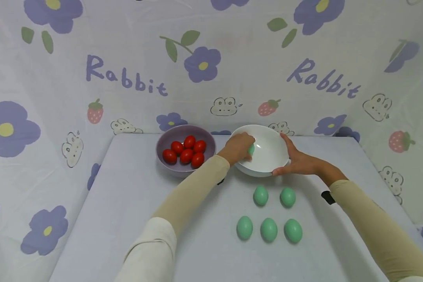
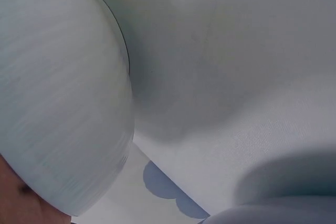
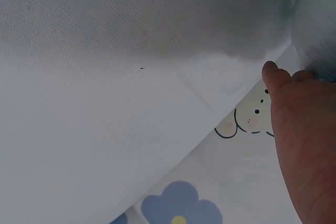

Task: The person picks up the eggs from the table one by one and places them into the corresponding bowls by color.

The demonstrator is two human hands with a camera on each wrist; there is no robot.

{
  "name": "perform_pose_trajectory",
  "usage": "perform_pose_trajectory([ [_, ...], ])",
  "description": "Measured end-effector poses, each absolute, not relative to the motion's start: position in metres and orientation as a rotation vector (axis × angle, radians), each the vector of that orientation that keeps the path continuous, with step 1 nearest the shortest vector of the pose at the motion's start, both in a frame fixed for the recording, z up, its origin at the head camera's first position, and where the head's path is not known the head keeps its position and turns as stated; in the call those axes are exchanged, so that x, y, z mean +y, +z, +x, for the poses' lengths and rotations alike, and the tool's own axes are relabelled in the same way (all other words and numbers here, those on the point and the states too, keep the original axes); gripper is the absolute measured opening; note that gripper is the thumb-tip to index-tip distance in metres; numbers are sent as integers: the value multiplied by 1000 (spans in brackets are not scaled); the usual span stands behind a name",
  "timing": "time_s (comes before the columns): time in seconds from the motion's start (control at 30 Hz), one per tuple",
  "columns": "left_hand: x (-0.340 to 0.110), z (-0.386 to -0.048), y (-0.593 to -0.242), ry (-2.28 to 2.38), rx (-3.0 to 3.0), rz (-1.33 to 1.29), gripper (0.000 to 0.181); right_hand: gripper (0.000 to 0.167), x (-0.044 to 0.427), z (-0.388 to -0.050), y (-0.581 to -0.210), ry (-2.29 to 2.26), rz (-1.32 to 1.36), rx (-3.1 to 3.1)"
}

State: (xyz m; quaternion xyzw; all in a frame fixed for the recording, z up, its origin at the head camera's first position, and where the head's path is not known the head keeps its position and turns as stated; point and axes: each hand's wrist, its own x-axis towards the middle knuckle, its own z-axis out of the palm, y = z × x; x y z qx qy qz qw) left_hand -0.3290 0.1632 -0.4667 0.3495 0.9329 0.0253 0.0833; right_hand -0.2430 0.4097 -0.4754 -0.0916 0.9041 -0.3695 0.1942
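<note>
In the head view the left hand [image 1: 237, 148] reaches over the left rim of a white bowl [image 1: 269, 150] and holds a green egg [image 1: 251, 149] inside it. The right hand [image 1: 301, 161] grips the bowl's right side, thumb at the near rim and fingers at the far rim. The left wrist view shows the bowl's outer wall [image 2: 63, 87] and part of the left hand [image 2: 26, 198]. In the right wrist view the right hand [image 3: 307, 135] touches the bowl's side [image 3: 317, 24].
Left of the white bowl stands a purple bowl [image 1: 163, 158] with several red eggs [image 1: 186, 156]. Nearer on the white table [image 1: 127, 219] lie several green eggs [image 1: 269, 230] in two rows. A patterned cloth [image 1: 134, 105] hangs behind.
</note>
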Motion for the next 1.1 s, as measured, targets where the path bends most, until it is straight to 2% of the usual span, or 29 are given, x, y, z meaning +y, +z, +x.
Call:
perform_pose_trajectory([
  [0.23,157,-330,-465,112,2772,1041,69,142,410,-245,-475,-1007,-276,2539],
  [0.33,149,-328,-455,246,2753,1045,73,143,411,-247,-474,-991,-280,2544],
  [0.53,119,-313,-430,443,2678,1165,70,142,411,-248,-476,-972,-272,2544],
  [0.83,65,-266,-409,770,2591,1360,77,142,409,-244,-475,-970,-301,2540],
  [1.1,32,-206,-438,1036,2412,1347,79,142,410,-244,-474,-1021,-312,2526],
])
